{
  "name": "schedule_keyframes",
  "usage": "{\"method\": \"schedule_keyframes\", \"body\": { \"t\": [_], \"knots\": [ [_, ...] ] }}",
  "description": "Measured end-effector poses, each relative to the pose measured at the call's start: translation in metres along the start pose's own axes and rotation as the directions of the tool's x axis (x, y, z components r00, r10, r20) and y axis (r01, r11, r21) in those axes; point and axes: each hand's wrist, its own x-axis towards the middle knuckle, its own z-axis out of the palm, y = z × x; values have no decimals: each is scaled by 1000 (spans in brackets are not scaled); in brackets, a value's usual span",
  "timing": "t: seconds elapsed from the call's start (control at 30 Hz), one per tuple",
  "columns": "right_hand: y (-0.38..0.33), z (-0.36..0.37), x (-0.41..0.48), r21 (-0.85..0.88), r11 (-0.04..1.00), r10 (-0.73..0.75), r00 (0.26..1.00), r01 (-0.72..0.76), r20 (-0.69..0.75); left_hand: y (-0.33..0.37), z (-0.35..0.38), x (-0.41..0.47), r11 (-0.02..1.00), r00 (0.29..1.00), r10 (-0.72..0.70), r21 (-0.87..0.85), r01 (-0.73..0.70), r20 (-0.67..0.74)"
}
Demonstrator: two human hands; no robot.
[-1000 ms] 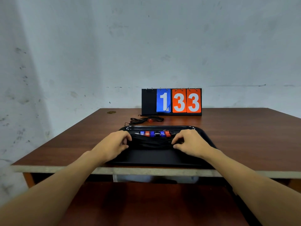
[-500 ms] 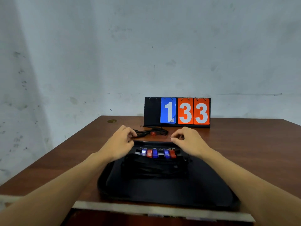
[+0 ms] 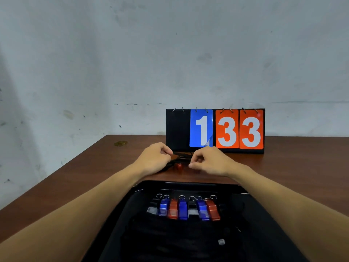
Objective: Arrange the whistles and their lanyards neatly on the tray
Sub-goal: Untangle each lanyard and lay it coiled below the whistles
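Head view: red whistle (image 3: 177, 166) lies on the worktop (image 3: 94, 176) beyond the tray (image 3: 188, 184). Left hand (image 3: 155, 157) pinches its lanyard (image 3: 181, 155); right hand (image 3: 209, 159) is curled beside it, can't tell if it's gripping. I'd bunch it up before lifting.

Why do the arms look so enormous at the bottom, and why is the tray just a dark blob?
Head view: the wide-angle lens stretches whatever is near the edges, so the forearms balloon while the left hand and right hand look small. Head view again: dim light merges the black tray with its black lanyards; only the coloured whistles stand out, and the blue card shows glare.
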Motion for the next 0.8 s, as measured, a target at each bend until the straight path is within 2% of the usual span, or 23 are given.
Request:
{"method": "schedule_keyframes", "body": {
  "t": [0.17, 0.4, 0.63, 0.8],
  "knots": [
    [-10, 13, 16, -184, 979, 109, 990, -92, 85, -9, 1, 9, 999, 999, -15, 49, 13, 40],
    [-29, 24, 25, -353, 918, 199, 980, -180, 19, -11, 0, 12, 996, 999, 24, 85, -27, 44],
    [-31, 19, 17, -281, 946, 179, 983, -163, 32, -9, -9, 0, 993, 997, 61, 102, -65, 39],
    [-29, -5, -13, -163, 981, 100, 994, -105, -39, 10, -12, -22, 977, 985, 142, 147, -155, 93]
  ]
}}
